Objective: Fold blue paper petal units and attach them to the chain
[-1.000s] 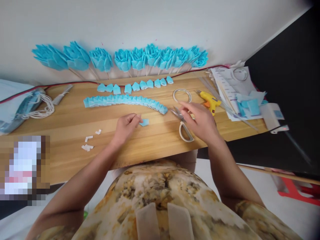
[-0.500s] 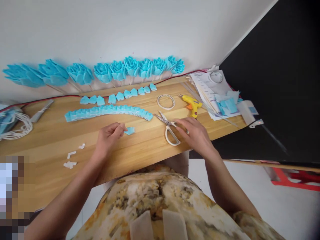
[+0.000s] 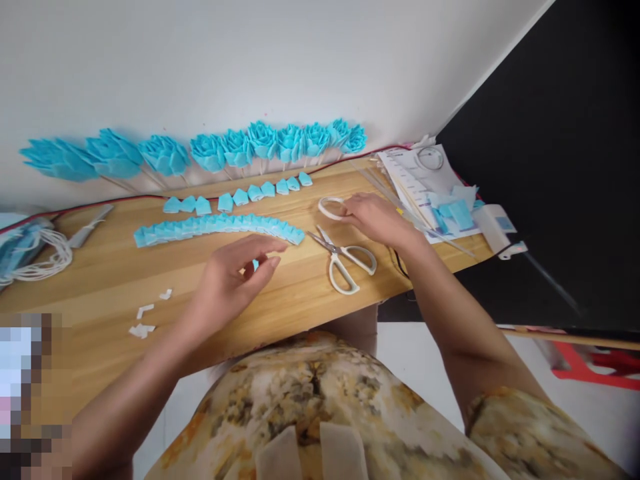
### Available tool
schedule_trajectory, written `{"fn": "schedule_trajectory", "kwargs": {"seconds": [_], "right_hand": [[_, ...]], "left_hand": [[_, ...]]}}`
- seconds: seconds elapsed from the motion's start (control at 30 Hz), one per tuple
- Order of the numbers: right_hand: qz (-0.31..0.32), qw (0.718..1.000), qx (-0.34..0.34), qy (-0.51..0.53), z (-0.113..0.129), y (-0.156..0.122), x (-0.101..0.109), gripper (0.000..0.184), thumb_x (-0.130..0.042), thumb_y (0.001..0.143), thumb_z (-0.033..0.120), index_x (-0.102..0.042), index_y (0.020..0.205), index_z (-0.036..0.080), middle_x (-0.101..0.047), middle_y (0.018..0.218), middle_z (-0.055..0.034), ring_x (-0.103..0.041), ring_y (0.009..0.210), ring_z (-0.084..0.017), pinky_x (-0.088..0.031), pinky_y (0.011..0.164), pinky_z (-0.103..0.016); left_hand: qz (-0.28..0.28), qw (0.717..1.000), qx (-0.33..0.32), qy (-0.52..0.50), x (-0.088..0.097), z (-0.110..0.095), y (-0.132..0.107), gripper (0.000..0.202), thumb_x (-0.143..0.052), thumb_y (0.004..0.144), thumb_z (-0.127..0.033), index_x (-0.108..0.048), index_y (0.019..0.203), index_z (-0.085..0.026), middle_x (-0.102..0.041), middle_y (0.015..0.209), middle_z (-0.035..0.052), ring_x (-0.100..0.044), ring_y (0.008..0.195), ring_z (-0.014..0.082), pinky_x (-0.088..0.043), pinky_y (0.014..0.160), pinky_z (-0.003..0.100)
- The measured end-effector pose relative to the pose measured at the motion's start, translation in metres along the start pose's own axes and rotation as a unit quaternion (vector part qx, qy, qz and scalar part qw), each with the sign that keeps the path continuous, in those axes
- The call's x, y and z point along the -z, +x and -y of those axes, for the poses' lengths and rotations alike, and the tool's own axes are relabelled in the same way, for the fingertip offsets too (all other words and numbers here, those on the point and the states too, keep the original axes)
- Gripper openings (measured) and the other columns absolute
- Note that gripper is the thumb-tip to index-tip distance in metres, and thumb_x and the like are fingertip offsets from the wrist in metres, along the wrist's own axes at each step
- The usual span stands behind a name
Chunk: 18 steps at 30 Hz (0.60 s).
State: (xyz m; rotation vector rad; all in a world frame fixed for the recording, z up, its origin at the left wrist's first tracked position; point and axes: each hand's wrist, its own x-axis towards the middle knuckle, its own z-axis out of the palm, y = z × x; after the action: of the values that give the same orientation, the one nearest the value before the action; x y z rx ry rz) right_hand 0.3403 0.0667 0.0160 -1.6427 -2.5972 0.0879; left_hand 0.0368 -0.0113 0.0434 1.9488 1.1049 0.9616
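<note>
My right hand has its fingers closed on the near right edge of a white ring-shaped tape roll. Beside that hand, white-handled scissors lie with blades apart on the wooden table. My left hand is open, thumb and forefinger spread, just over the tabletop. A small light-blue piece shows between those fingers, mostly hidden by the hand. Past the left hand runs a curved row of overlapping folded blue pieces. Behind it is a looser line of folded blue pieces.
Blue flowers on thin sticks lean along the wall. A glue gun is nearly all hidden behind my right hand. Papers with blue scraps lie at the right. White scraps and a coiled white cord are at the left.
My right hand has left the scissors' handle and moved away from me to the tape roll, closing on it. My left hand has let go of the blue piece and opened its fingers.
</note>
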Motion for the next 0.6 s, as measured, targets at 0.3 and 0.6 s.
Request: {"fn": "schedule_trajectory", "kwargs": {"seconds": [0.3, 0.6], "right_hand": [[-0.058, 0.983, 0.128, 0.115, 0.058, -0.029, 0.046, 0.021, -0.051, 0.100, 0.030, -0.070, 0.102, 0.022, -0.073, 0.100, -0.0065, -0.066, 0.100, -0.025, -0.047, 0.090, -0.039], [-0.013, 0.997, -0.062, 0.046, 0.053, -0.085, 0.002, 0.031, -0.058, 0.096, 0.032, -0.067, 0.122, 0.017, -0.071, 0.106, -0.0129, -0.067, 0.096, -0.030, -0.051, 0.080, -0.040]], "left_hand": [[0.105, 0.990, -0.085, 0.034, -0.029, 0.016, 0.051, 0.029, -0.055, 0.095, -0.030, -0.075, 0.113, -0.020, -0.075, 0.103, 0.0074, -0.061, 0.077, 0.0162, -0.045, 0.074, 0.028], [0.012, 0.966, 0.155, -0.205, -0.013, 0.029, 0.042, 0.020, -0.070, 0.082, -0.036, -0.069, 0.077, -0.017, -0.059, 0.059, -0.0002, -0.052, 0.056, 0.0119, -0.042, 0.057, 0.025]]}}
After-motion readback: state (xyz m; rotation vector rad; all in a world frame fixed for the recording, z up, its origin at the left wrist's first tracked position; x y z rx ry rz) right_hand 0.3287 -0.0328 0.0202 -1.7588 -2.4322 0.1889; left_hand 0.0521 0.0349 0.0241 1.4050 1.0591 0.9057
